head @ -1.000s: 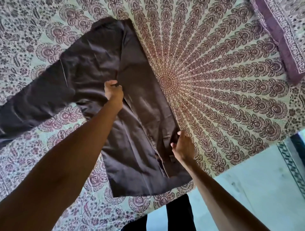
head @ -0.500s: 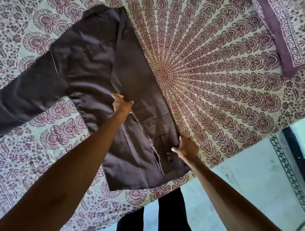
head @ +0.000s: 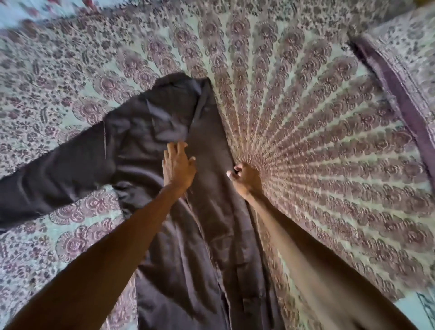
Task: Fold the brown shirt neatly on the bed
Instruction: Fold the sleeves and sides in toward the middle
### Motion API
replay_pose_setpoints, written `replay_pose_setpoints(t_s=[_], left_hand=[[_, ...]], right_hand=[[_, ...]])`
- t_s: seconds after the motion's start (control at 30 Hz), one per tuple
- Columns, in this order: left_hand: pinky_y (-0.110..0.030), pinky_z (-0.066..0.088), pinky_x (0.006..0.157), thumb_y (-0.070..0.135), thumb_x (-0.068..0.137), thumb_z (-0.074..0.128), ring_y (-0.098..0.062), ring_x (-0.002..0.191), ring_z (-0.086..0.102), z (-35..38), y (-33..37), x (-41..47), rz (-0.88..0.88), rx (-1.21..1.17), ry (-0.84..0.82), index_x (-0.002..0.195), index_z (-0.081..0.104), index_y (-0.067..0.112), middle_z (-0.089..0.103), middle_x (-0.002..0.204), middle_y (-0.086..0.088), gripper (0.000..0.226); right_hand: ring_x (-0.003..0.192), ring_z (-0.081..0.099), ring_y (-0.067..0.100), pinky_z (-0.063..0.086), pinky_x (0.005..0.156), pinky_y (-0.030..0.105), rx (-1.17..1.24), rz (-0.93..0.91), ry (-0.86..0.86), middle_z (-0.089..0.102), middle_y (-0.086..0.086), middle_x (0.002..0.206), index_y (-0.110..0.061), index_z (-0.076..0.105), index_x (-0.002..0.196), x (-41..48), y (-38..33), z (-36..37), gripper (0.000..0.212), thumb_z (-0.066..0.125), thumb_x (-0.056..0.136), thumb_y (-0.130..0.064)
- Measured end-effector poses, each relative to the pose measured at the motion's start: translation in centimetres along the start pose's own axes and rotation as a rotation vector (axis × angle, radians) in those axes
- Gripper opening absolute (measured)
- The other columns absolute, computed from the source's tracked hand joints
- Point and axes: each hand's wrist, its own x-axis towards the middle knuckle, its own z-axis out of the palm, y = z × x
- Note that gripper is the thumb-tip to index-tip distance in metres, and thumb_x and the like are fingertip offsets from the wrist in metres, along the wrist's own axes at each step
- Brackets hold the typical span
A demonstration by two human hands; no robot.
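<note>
I am seeing a pillow (head: 410,54) lying at 2 o'clock and running off the right edge of my feed. Its face is showing a small purple floral print on a pale ground, and a plain purple band (head: 397,94) is running along the side facing the centre. At 4 o'clock a pale greenish strip of floor (head: 412,311) is showing, with a dark marking (head: 424,303) on it that I am not making out. At 11 o'clock a pale blue cloth (head: 35,10) with blurred red marks is peeking in at the top edge. A yellowish patch (head: 427,2) is sitting in the 1 o'clock corner, too small to name.
</note>
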Motion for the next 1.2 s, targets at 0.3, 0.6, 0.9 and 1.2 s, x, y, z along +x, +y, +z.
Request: replay_pose_setpoints(t_s=[0.3, 0.6, 0.9, 1.2], left_hand=[[-0.036, 0.047, 0.086, 0.034, 0.092, 0.057, -0.035, 0.109, 0.062, 0.2, -0.7, 9.6, -0.264, -0.191, -0.238, 0.105, 0.071, 0.011, 0.068, 0.11, -0.019, 0.03], [-0.038, 0.047, 0.09, 0.049, 0.088, 0.055, -0.035, 0.109, 0.059, 0.8, -1.6, 10.7, -0.329, -0.151, -0.328, 0.102, 0.068, 0.026, 0.065, 0.115, -0.011, 0.029], [-0.042, 0.052, 0.079, 0.042, 0.088, 0.058, -0.034, 0.095, 0.063, -0.1, -1.4, 9.6, -0.213, -0.099, -0.19, 0.096, 0.057, 0.025, 0.066, 0.1, -0.007, 0.019], [-0.05, 0.026, 0.114, 0.035, 0.095, 0.047, -0.03, 0.145, 0.023, 2.7, -2.3, 5.1, 0.493, 0.423, -0.089, 0.148, 0.033, 0.017, 0.025, 0.157, -0.008, 0.057]], right_hand=[[0.097, 0.061, 0.029, 0.045, 0.08, 0.036, 0.082, -0.137, 0.066, 0.067, 0.015, 0.101, -0.003, 0.062, 0.104, 13.6, -11.3, -1.2, 0.032, 0.059, 0.092, -0.032], [0.094, 0.066, 0.032, 0.041, 0.066, 0.027, 0.016, -0.102, 0.097, 0.071, 0.015, 0.101, -0.003, 0.068, 0.094, 19.7, -16.6, -1.7, 0.025, 0.06, 0.09, -0.026], [0.092, 0.067, 0.03, 0.044, 0.064, 0.029, -0.062, -0.065, 0.194, 0.071, 0.01, 0.1, -0.013, 0.068, 0.101, 21.5, -17.6, 0.1, 0.031, 0.056, 0.093, -0.041], [0.097, 0.064, 0.027, 0.049, 0.072, 0.036, -0.324, -0.256, 0.493, 0.066, 0.009, 0.109, -0.011, 0.059, 0.112, 20.7, -17.6, -0.9, 0.034, 0.056, 0.094, -0.04]])
